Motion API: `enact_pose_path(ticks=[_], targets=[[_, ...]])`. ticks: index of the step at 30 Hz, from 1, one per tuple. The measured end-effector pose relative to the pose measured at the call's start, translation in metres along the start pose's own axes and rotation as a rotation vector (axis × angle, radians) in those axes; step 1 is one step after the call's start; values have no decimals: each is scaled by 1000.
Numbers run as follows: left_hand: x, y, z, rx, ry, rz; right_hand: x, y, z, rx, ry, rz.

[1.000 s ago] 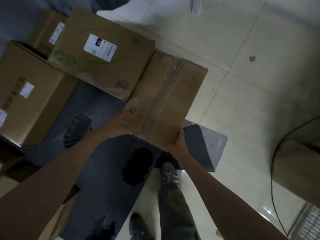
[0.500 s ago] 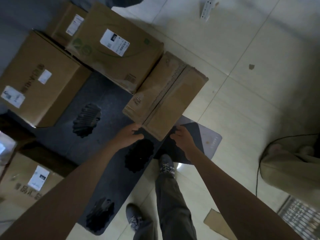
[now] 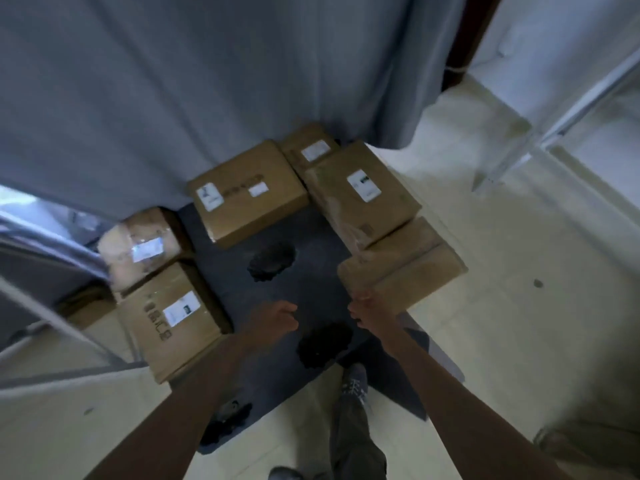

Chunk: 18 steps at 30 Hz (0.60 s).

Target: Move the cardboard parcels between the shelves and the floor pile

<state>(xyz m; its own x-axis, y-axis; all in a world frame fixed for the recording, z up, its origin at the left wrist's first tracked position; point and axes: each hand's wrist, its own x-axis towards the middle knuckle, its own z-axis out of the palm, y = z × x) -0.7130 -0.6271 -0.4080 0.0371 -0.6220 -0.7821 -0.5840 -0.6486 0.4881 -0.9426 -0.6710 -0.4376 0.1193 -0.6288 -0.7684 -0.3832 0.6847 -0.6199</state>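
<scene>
On the dark mat the box is down, my left hand and right hand hold nothing, fingers loosely curled, so I think another box comes next.

A grey-blue curtain is hanging across the upper half of the frame. Pale floor tiles are showing at right, a dark mat is lying at centre, and a metal rack leg is standing upper right.

A parcel storeroom: labelled cardboard parcels piled on a tiled floor; metal shelving frame beside.
</scene>
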Motion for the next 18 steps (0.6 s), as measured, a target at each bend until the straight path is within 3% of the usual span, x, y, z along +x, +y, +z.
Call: enact_pose_path(ticks=[11, 18], targets=[[-255, -177, -124, -178, 345, 62, -179, -119, 203, -497, -261, -391], [-413, -302, -161, -291, 565, -42, -301, -146, 376, -665, -495, -641]])
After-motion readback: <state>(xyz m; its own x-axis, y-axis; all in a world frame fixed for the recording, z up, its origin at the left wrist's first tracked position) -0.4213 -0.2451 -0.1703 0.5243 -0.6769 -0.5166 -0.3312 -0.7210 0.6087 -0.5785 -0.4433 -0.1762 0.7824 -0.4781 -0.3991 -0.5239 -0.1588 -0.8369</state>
